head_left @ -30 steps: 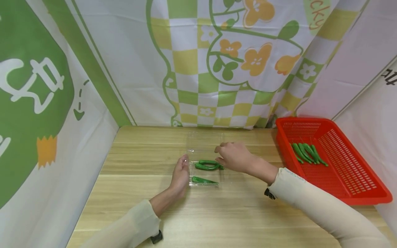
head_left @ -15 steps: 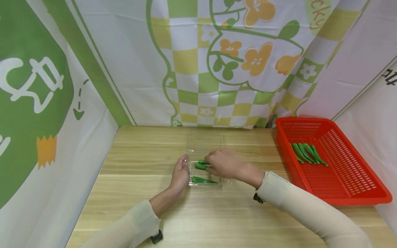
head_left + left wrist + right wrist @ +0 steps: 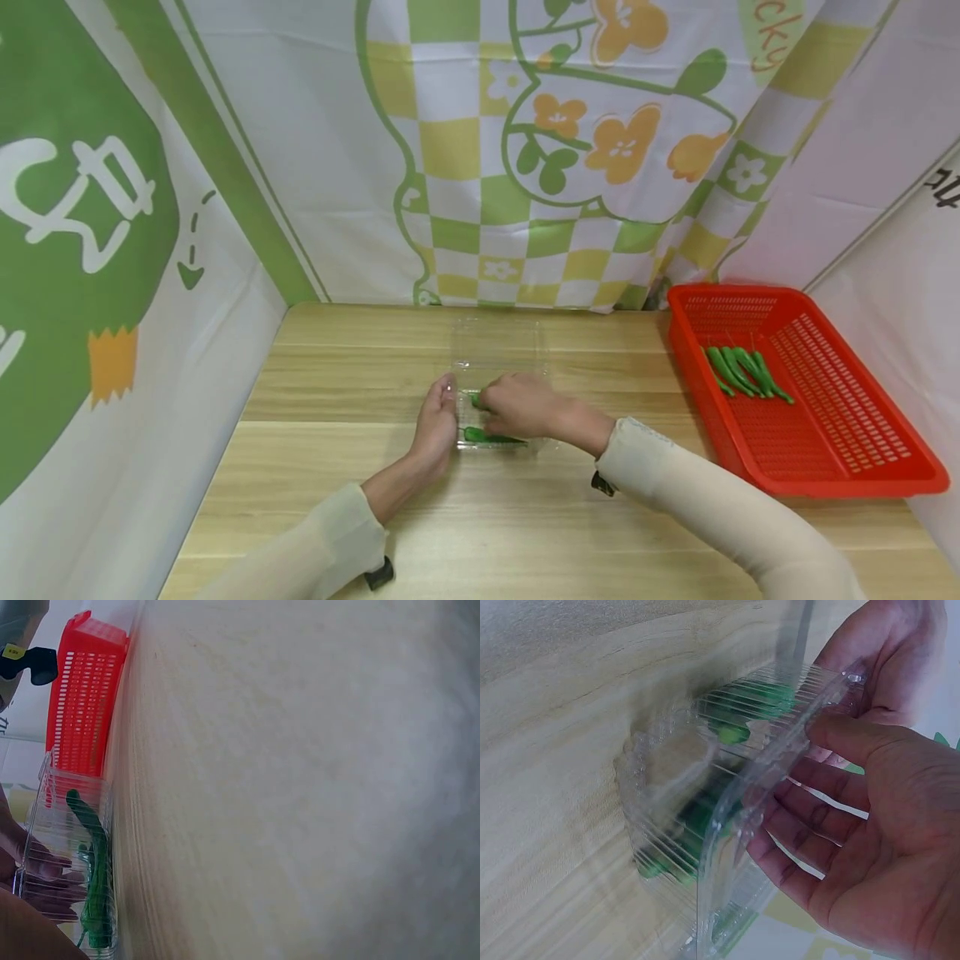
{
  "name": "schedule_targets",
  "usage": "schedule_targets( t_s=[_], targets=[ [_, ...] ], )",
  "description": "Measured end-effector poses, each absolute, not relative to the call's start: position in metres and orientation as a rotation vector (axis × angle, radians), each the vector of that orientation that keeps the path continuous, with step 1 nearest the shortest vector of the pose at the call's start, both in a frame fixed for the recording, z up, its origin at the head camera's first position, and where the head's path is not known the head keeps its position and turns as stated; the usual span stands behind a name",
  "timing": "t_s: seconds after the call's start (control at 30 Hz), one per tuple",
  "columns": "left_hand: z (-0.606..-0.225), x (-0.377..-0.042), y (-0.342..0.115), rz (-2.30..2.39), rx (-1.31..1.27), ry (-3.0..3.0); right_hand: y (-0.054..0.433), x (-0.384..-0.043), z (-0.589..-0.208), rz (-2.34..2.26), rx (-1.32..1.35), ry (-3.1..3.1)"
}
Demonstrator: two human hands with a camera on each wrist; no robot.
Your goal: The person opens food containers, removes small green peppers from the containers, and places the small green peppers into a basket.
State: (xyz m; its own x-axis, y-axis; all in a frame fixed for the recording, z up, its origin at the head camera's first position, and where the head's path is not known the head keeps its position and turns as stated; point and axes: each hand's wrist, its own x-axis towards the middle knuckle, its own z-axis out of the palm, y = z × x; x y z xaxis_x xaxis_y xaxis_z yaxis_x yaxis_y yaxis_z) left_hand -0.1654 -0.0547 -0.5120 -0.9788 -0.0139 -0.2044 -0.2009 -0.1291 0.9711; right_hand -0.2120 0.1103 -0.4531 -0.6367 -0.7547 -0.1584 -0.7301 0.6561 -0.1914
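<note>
A clear plastic clamshell box lies on the table with its lid folded back. Green chili peppers are inside; one chili lies along the near side, while others are mostly hidden under the right hand. My left hand grips the box's left edge. My right hand reaches in over the chilies, palm down. In the right wrist view, that hand's fingers extend loosely past the box rim, thumb apart from them. Whether the fingertips touch a chili is hidden by the ribbed, glinting plastic.
A red perforated basket stands on the right side of the wooden table, holding several green chilies. Printed cloth hangs behind the table and along both sides.
My right hand has moved left and slightly toward me, from the box's right edge to over the chilies, covering more of them. The left hand has stayed at the box's left edge.
</note>
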Motion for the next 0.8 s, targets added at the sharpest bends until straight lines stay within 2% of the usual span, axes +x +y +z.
schedule_targets(
  t_s=[0.8],
  targets=[
    [-0.514, -0.167, -0.055, 2.249, -0.242, 1.988, 0.102, -0.213, -0.473, -0.155, -1.169, 2.637]
  ],
)
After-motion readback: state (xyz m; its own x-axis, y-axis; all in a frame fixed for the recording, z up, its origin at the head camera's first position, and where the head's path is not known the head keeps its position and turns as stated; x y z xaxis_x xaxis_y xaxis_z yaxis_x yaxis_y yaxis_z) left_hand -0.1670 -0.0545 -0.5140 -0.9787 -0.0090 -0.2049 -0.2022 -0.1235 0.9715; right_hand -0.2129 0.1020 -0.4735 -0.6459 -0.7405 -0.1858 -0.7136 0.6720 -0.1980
